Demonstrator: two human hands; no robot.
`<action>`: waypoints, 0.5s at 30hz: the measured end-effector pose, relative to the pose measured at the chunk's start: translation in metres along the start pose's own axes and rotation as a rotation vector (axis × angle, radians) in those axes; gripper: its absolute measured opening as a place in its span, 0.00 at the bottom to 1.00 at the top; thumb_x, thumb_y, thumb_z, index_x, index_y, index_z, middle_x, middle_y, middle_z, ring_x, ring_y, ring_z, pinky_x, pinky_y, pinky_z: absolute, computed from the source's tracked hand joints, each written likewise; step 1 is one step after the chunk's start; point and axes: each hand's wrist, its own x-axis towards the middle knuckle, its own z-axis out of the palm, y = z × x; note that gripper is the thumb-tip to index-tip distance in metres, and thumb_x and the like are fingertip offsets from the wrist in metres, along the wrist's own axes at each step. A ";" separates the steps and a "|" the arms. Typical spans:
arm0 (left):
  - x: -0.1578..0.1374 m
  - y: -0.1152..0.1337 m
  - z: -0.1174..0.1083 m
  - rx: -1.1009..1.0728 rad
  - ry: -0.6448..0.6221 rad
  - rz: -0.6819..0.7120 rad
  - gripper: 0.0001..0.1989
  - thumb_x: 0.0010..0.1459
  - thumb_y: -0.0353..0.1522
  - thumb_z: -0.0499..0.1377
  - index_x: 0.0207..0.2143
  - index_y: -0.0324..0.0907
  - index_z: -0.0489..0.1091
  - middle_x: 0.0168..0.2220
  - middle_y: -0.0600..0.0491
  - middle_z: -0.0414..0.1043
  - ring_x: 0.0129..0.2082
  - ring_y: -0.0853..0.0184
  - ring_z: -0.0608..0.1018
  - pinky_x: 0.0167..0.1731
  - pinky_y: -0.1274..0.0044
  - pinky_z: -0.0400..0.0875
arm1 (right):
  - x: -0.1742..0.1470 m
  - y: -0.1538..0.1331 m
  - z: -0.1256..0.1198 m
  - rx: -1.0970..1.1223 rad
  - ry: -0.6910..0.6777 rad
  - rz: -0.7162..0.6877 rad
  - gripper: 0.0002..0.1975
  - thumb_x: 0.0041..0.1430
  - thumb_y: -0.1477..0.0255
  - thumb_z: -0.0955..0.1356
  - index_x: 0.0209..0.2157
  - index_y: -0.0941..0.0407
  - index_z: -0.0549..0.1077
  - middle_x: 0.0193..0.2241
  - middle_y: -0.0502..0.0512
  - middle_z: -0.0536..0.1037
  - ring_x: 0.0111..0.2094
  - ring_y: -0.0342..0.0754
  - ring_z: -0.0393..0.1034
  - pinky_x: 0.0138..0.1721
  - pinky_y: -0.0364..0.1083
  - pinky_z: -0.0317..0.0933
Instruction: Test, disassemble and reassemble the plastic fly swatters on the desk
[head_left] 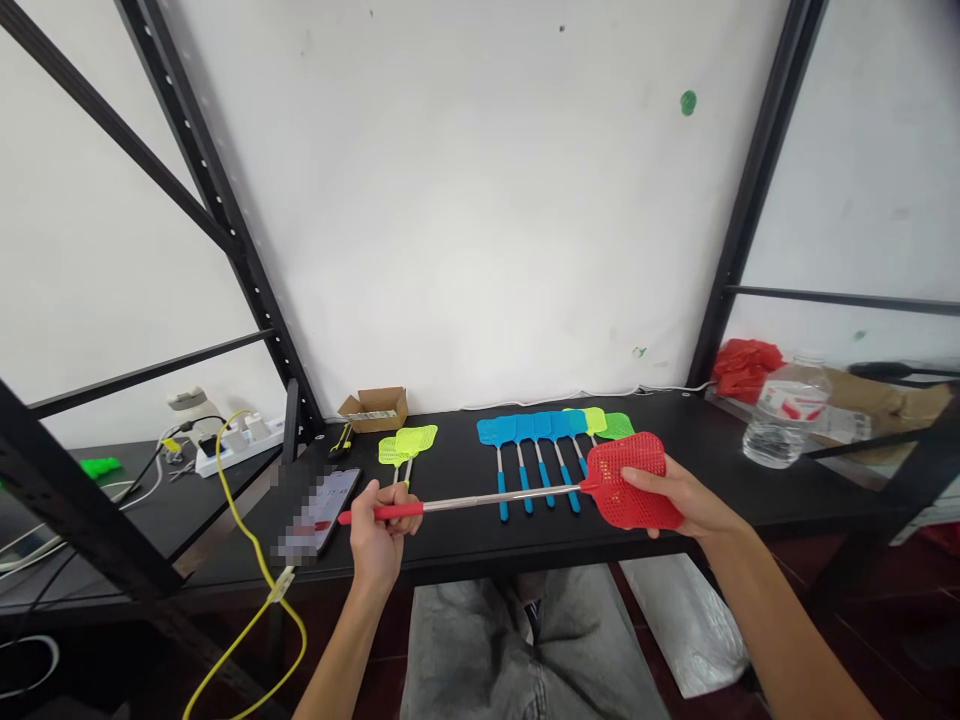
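A red fly swatter (626, 480) with a metal telescopic shaft is held level above the front of the black table. My left hand (380, 530) is closed around its red handle. My right hand (686, 497) pinches the perforated head, thumb on the near face and the other fingers mostly hidden behind it. Behind the shaft, several blue fly swatters (534, 428) lie in a row, handles toward me. A yellow swatter (595, 419) and a green swatter (616, 427) lie at the row's right end. Two yellow-green swatters (416, 439) lie beyond my left hand.
A phone (319, 515) with a yellow cable (255, 545) lies on the table (450, 548) at left. Farther back are a utility knife (342, 441) and a small cardboard box (379, 410). A power strip (240, 447) stands left, a water bottle (787, 412) right. Black shelf posts (750, 200) flank the table.
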 end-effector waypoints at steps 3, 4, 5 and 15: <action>-0.001 0.000 0.000 -0.011 0.005 -0.002 0.24 0.60 0.40 0.47 0.12 0.43 0.54 0.13 0.59 0.44 0.14 0.73 0.53 0.17 0.78 0.54 | 0.001 0.001 0.000 -0.005 -0.003 -0.008 0.23 0.54 0.62 0.72 0.49 0.57 0.69 0.33 0.60 0.80 0.24 0.51 0.76 0.12 0.40 0.64; -0.001 0.000 0.000 -0.016 0.007 -0.002 0.24 0.60 0.39 0.47 0.12 0.43 0.53 0.13 0.59 0.44 0.14 0.73 0.53 0.17 0.78 0.54 | 0.002 0.003 0.000 -0.007 -0.012 -0.007 0.23 0.54 0.62 0.72 0.49 0.58 0.69 0.33 0.61 0.80 0.24 0.51 0.76 0.11 0.40 0.64; -0.001 0.000 -0.001 -0.021 0.012 -0.001 0.23 0.59 0.38 0.47 0.12 0.43 0.53 0.13 0.60 0.44 0.14 0.73 0.53 0.17 0.78 0.54 | 0.003 0.004 0.001 -0.007 -0.022 -0.007 0.23 0.54 0.61 0.72 0.49 0.58 0.69 0.34 0.62 0.80 0.24 0.51 0.76 0.11 0.40 0.64; -0.004 -0.010 0.006 -0.113 0.054 -0.041 0.20 0.56 0.36 0.48 0.12 0.45 0.49 0.12 0.61 0.41 0.13 0.72 0.52 0.15 0.78 0.54 | 0.008 0.011 0.003 0.055 0.025 -0.040 0.23 0.53 0.62 0.72 0.46 0.61 0.72 0.29 0.61 0.80 0.19 0.49 0.73 0.08 0.39 0.59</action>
